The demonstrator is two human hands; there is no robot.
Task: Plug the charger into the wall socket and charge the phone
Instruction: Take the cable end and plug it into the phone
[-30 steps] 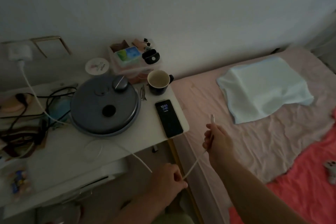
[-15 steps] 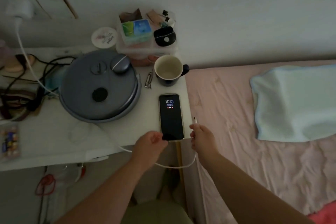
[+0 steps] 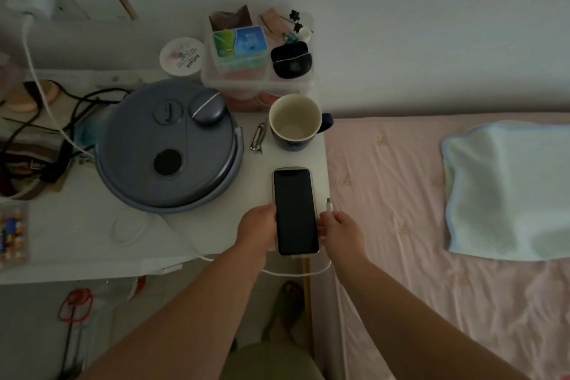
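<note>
The room is dim, with a plain pale wall [image 3: 401,25] across the back. A white table [image 3: 77,244] stands against it on the left, and a bed [image 3: 401,271] with a wrinkled pink sheet sits just beside the table on the right, a light blue pillow [image 3: 509,191] lying on it. Below the table's front edge a grey floor [image 3: 30,333] shows in shadow.

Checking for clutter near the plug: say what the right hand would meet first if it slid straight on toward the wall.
Probably the mug; the right hand points the cable connector up the table edge beside the phone.
</note>
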